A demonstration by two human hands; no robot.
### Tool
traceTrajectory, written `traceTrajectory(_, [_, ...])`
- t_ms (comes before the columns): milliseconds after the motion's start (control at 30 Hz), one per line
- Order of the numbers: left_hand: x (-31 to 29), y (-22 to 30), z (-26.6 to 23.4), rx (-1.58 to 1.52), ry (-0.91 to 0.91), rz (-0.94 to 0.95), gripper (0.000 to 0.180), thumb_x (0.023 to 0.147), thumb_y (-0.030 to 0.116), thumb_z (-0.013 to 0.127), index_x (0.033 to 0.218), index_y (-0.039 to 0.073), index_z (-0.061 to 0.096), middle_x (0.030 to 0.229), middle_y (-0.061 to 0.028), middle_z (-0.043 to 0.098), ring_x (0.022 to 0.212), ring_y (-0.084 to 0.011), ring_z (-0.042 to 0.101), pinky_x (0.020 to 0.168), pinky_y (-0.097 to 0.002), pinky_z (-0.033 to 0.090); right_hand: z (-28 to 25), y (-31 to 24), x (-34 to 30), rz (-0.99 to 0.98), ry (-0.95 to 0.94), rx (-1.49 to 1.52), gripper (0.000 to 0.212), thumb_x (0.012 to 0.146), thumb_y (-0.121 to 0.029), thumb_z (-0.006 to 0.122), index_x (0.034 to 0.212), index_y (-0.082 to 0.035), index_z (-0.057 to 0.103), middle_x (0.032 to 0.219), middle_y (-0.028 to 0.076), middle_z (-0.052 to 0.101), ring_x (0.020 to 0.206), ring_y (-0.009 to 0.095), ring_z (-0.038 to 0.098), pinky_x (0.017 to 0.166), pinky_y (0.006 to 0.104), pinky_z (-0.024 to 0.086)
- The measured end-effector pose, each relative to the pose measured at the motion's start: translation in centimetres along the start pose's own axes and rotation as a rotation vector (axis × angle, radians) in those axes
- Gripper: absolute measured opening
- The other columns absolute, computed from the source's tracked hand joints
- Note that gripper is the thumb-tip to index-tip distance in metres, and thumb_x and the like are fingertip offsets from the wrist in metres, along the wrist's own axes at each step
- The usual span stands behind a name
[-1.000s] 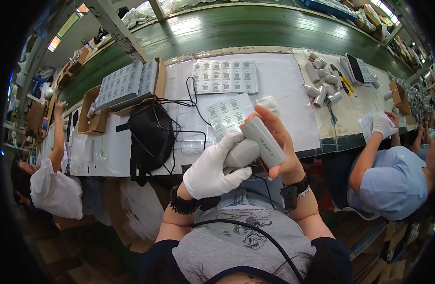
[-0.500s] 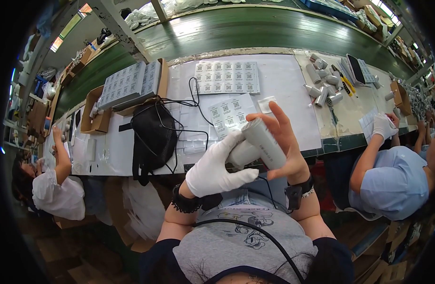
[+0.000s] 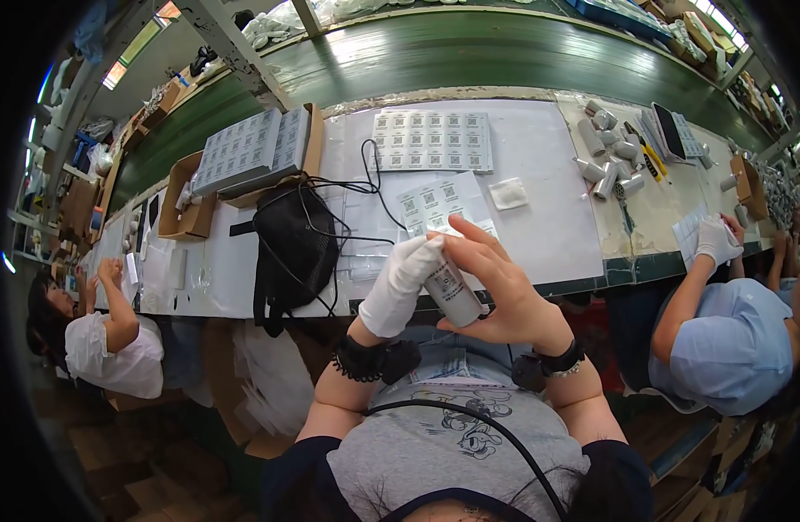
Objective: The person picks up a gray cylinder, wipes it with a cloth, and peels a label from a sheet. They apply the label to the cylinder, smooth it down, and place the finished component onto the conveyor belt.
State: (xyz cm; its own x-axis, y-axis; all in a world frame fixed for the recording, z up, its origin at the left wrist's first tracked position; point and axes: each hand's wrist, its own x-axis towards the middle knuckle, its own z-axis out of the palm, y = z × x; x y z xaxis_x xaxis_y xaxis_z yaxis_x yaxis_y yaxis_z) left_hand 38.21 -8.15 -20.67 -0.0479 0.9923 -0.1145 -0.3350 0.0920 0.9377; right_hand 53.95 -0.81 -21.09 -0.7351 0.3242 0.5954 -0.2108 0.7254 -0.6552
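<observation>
My left hand (image 3: 400, 285), in a white glove, is closed with its fingertips at the upper end of a grey cylinder (image 3: 457, 297). My bare right hand (image 3: 511, 291) curls round the other side of the cylinder, fingers over its top and thumb near its lower end. The cylinder is tilted and bears a small printed square and lettering. Just beyond the hands lies a partly covered sheet of square-code stickers (image 3: 457, 196). Further off is a stack of sticker sheets (image 3: 431, 141), and a small white packet (image 3: 508, 194) lies to the right.
A black mesh bag (image 3: 297, 248) with cables sits left, before a carton of sticker sheets (image 3: 243, 152). Several grey cylinders (image 3: 605, 157), yellow-handled pliers (image 3: 654, 163) and a phone (image 3: 668, 132) lie right. A green conveyor (image 3: 470, 52) runs behind. People work on both sides.
The cylinder has turned in my hands and now shows a printed square. My right fingers have closed over its top, and my left fingers have moved to its upper end.
</observation>
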Motion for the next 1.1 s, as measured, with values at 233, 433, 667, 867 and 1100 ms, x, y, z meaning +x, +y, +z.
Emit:
traceTrajectory(233, [0.6,-0.7,-1.0,0.022,-0.030,-0.023,0.043,0.090,0.043,0.051,0.097,0.002,0.061,0.085,-0.0060,0.062,0.078,-0.0147,0.059,0.071,-0.0256,0.046,1.0,0.0,0.0,0.021,0.036,-0.009,0.096,0.059,-0.015,0.084,0.139,-0.007,0.031,0.137,0.013,0.042,0.132,0.036,0.031,0.103,0.0449,0.033])
traceTrajectory(433, [0.7,-2.5,-0.6,-0.310,-0.241,0.157,0.053,0.086,0.053,0.047,0.091,0.002,0.061,0.080,-0.0096,0.061,0.076,-0.0184,0.059,0.072,-0.0281,0.046,0.7,-0.5,0.4,0.093,0.064,0.034,0.104,0.057,-0.019,0.086,0.141,-0.007,0.026,0.136,0.012,0.044,0.132,0.035,0.031,0.104,0.0460,0.031])
traceTrajectory(667, [0.3,-3.1,-0.2,-0.452,-0.174,0.038,0.062,0.085,0.059,0.041,0.100,0.002,0.059,0.088,-0.0125,0.062,0.081,-0.0236,0.060,0.077,-0.0344,0.048,-0.2,0.1,0.3,0.034,-0.010,0.204,0.106,0.055,-0.022,0.086,0.141,-0.007,0.026,0.128,0.011,0.052,0.130,0.033,0.035,0.107,0.0468,0.025])
traceTrajectory(867, [0.2,-2.2,0.5,-0.543,-0.075,-0.081,0.056,0.089,0.051,0.046,0.119,0.004,0.051,0.109,-0.0091,0.058,0.100,-0.0198,0.058,0.090,-0.0326,0.045,-1.4,-0.5,-0.1,0.118,0.004,0.031,0.101,0.057,-0.019,0.084,0.140,-0.007,0.028,0.127,0.009,0.054,0.126,0.029,0.041,0.107,0.0476,0.025])
traceTrajectory(1100, [0.1,-2.5,0.9,-0.571,-0.111,-0.005,0.050,0.092,0.043,0.048,0.124,0.004,0.046,0.115,-0.0087,0.056,0.105,-0.0205,0.057,0.096,-0.0365,0.045,-1.3,-1.4,0.1,0.103,0.046,-0.159,0.092,0.058,-0.018,0.082,0.136,-0.006,0.035,0.126,0.008,0.054,0.121,0.028,0.046,0.107,0.0488,0.025])
